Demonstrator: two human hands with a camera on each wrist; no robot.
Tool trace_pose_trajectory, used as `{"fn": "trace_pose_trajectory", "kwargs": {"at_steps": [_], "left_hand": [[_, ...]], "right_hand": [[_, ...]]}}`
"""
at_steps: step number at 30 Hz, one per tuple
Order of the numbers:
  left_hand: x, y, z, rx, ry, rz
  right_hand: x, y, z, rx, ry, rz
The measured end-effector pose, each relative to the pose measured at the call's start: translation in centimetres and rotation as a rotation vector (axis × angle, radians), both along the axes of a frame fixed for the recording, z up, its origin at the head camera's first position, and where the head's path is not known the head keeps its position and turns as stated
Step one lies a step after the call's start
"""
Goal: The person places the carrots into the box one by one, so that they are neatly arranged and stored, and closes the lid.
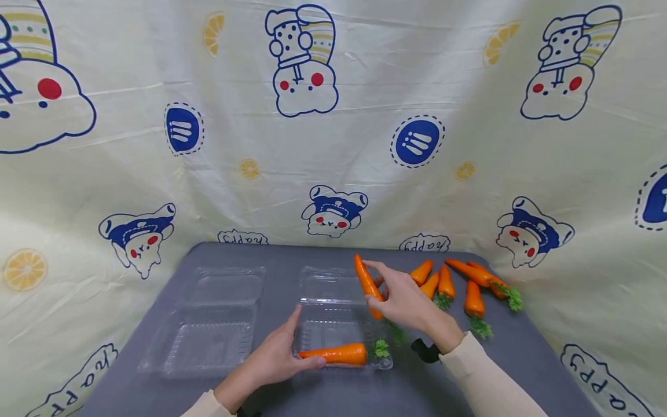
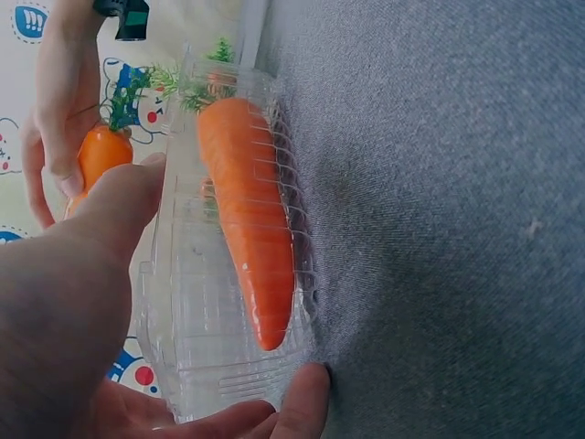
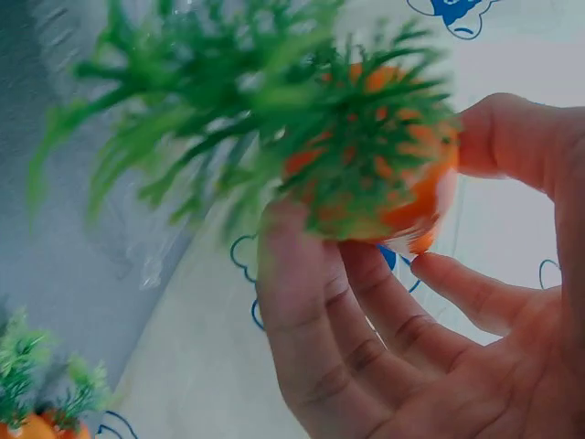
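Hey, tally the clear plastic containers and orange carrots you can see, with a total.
Clear plastic containers: 2
Orange carrots: 8 visible (1 in the right hand, 1 in a container, 6 loose at right)
Total: 10

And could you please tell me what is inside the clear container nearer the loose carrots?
One orange carrot lies along its near side. The right hand and held carrot block part of the container, hiding whatever is behind.
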State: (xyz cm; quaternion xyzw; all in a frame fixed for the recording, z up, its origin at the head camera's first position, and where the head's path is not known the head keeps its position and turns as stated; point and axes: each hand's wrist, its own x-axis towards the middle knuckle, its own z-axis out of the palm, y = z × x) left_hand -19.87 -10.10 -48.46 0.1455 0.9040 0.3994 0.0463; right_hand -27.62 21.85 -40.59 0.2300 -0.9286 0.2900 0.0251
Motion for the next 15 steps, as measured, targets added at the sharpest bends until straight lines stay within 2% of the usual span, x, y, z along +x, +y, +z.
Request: {"fn": "trace_pose_trajectory", "kwargs": {"at_steps": [8,15], "left_hand": [[-0.3,0.0,0.1,-0.003,-0.008,-0.01],[-0.2,-0.2,0.0,0.002,-0.042,-0.008]], "right_hand": [[-0.5,-1.8,0.3,-0.029,-0.02,0.059],[-0.6,-3.6,-0.1,-0.002,-0.035,0.113]]}}
